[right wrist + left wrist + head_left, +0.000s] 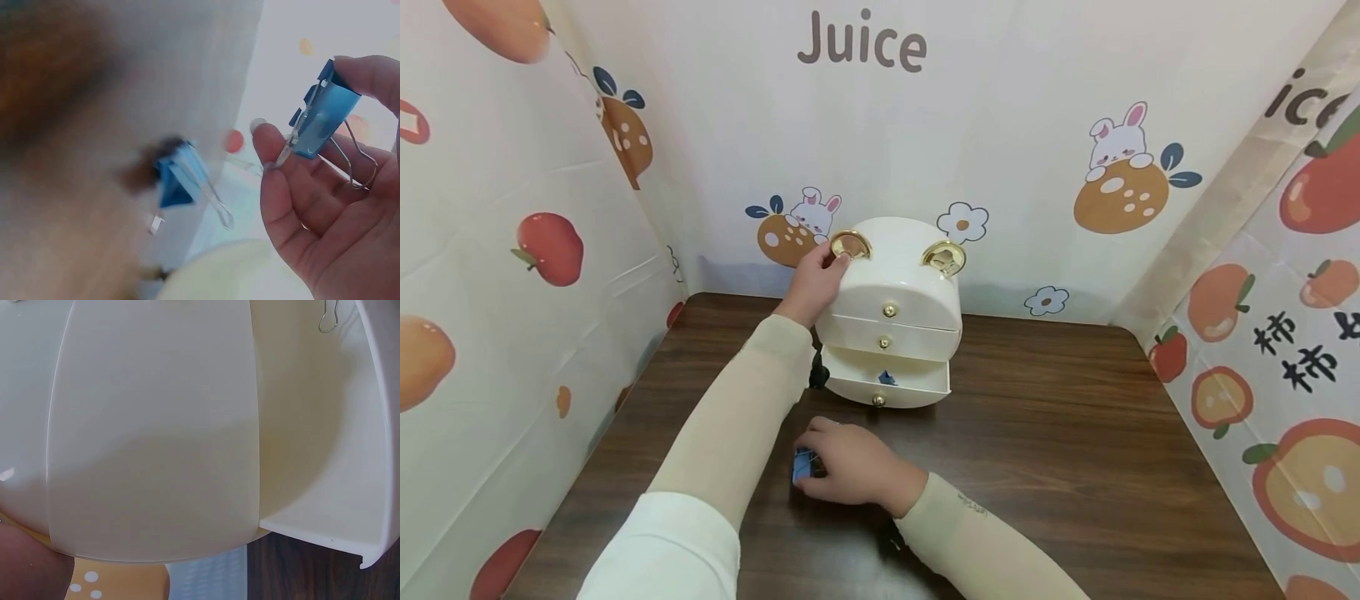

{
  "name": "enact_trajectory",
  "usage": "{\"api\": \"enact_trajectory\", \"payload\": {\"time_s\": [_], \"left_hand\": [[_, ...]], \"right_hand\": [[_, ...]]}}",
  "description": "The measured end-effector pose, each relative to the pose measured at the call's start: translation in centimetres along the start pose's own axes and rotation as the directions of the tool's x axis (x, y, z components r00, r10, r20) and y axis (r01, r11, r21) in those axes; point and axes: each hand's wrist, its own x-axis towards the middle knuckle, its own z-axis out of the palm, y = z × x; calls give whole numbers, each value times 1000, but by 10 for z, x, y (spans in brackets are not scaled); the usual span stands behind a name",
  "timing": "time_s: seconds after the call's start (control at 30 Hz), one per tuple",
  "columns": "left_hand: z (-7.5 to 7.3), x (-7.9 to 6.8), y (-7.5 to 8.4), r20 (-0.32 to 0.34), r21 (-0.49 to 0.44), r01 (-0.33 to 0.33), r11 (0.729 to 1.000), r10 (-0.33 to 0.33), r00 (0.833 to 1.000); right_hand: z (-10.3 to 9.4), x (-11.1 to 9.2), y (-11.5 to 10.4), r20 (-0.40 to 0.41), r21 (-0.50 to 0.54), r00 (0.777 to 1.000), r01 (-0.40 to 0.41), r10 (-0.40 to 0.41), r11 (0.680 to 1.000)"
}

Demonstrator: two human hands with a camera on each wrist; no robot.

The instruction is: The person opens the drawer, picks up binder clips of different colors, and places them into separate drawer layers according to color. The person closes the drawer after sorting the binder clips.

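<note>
A white drawer box point(891, 275) with gold ear-shaped trims stands on the table, its bottom drawer point(925, 386) pulled out. My left hand point(816, 283) holds the box's upper left side, thumb by the gold ear point(852, 244). Inside the drawer lies a blue binder clip point(887, 378); its wire handle point(329, 319) shows in the left wrist view. Low over the table in front, my right hand point(853, 462) pinches a blue binder clip point(328, 115) between thumb and fingers. Another blue binder clip point(181, 175) appears blurred beside that hand in the right wrist view.
The dark wooden table point(1045, 442) runs back to a printed cloth wall point(1015, 100), with printed cloths on both sides. Two upper drawers point(917, 337) of the box are closed. A dark device point(818, 371) is by my left wrist, close to the open drawer.
</note>
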Motion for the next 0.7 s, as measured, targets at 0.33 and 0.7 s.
{"api": "enact_trajectory", "payload": {"time_s": [0.33, 0.7], "left_hand": [[0, 1, -1, -3, -3, -6, 1000, 6, 1000], [0, 2, -2, 4, 6, -1, 1000, 1, 1000]], "right_hand": [[-37, -5, 19, -129, 112, 990, -51, 65, 992], [-73, -14, 49, -276, 193, 926, -209, 257, 959]]}}
